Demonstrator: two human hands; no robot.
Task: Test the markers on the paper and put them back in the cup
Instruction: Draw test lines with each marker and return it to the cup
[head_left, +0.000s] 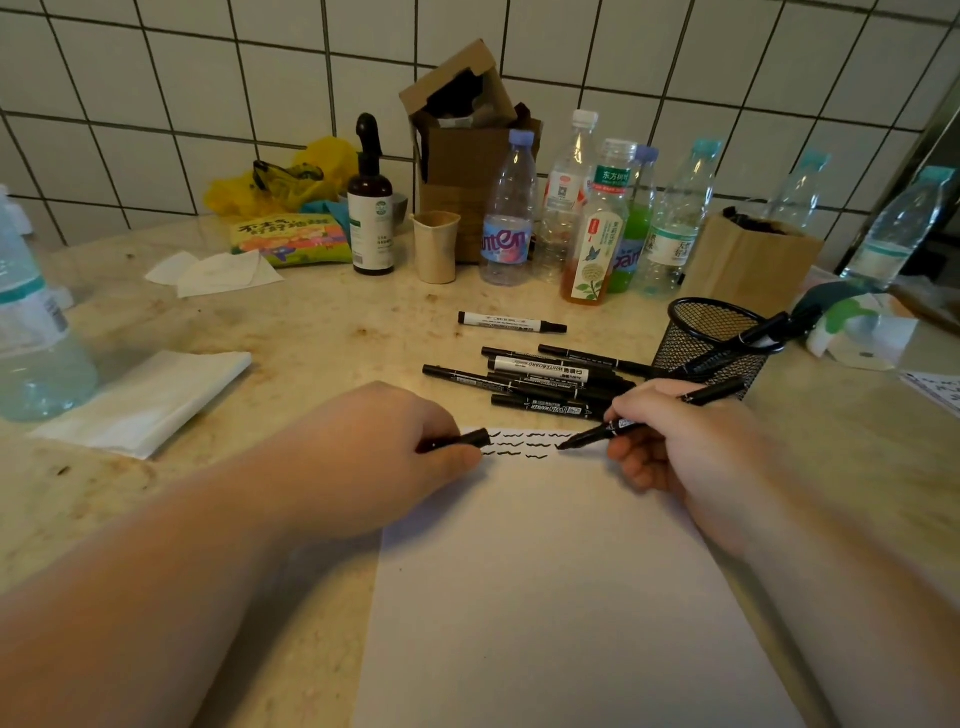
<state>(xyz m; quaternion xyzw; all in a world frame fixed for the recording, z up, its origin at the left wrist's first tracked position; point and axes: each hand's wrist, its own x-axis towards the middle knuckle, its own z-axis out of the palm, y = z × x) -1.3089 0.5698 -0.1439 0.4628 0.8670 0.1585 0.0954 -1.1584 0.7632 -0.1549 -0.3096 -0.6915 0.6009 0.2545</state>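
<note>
Black ink squiggles (524, 446) already run in short rows along the far edge of the paper (561, 597), and we have another marker (649, 418) in our right hand (680, 441), pinched in a writing grip with its bare tip touching or just above the sheet at the end of the second row. Our left hand (384, 447) is curled closed around the cap (465, 440), knuckles resting at the paper's upper left corner and helping to pin it. We judge the step in hand to be the test stroke itself, somewhere in the middle of the job: a loose heap of markers (540, 382) lies just beyond the sheet, one white-barrelled marker (511, 322) sits apart farther back, and only a couple stand in the mesh cup (711, 343) to the right. Next we would need a short wavy drag, then bring cap and tip together squarely, press until it seats, and drop the pen into the cup nearby. The paper is smooth, matte and flat; the marker barrels are slim, glossy plastic cylinders that could roll on the polished, speckled stone counter (322, 332). The cup is a black wire-mesh cylinder, light enough, we suspect, to tip if knocked.
</note>
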